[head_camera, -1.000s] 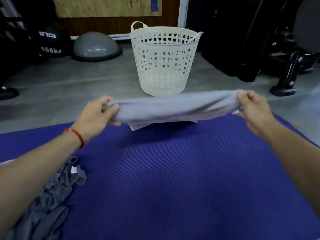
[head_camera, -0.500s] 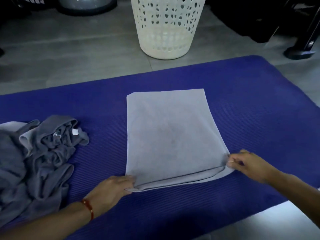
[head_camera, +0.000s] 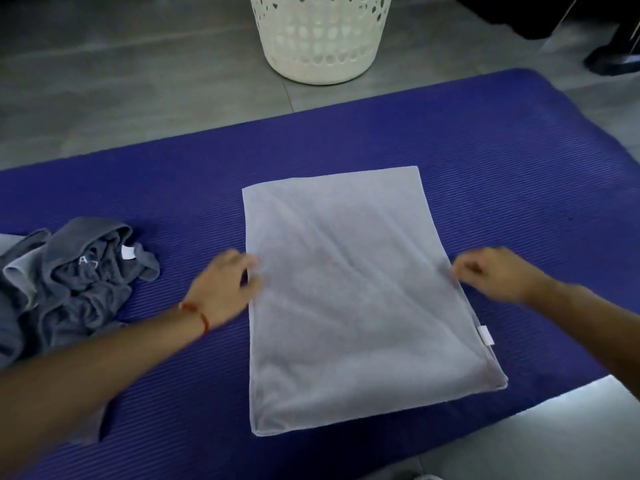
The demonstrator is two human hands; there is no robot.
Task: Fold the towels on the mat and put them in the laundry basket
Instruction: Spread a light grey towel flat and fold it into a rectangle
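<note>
The pale towel [head_camera: 356, 292], mid-frame on the mat [head_camera: 519, 174], looked light and limp — best taken at its side edges, where the left hand [head_camera: 225, 285] and right hand [head_camera: 491, 271] sat; whether either pinched cloth, I cannot tell.

You have one blue mat [head_camera: 485, 161] on the floor. On it lies one light grey towel [head_camera: 353, 292], folded flat at the middle, and one crumpled heap of darker grey towels [head_camera: 69, 282] at the mat's left edge; how many are in it cannot be told. One white laundry basket [head_camera: 320, 36] stands beyond the mat's far edge. Two hands are in view: left hand [head_camera: 221, 289], right hand [head_camera: 495, 275].
</note>
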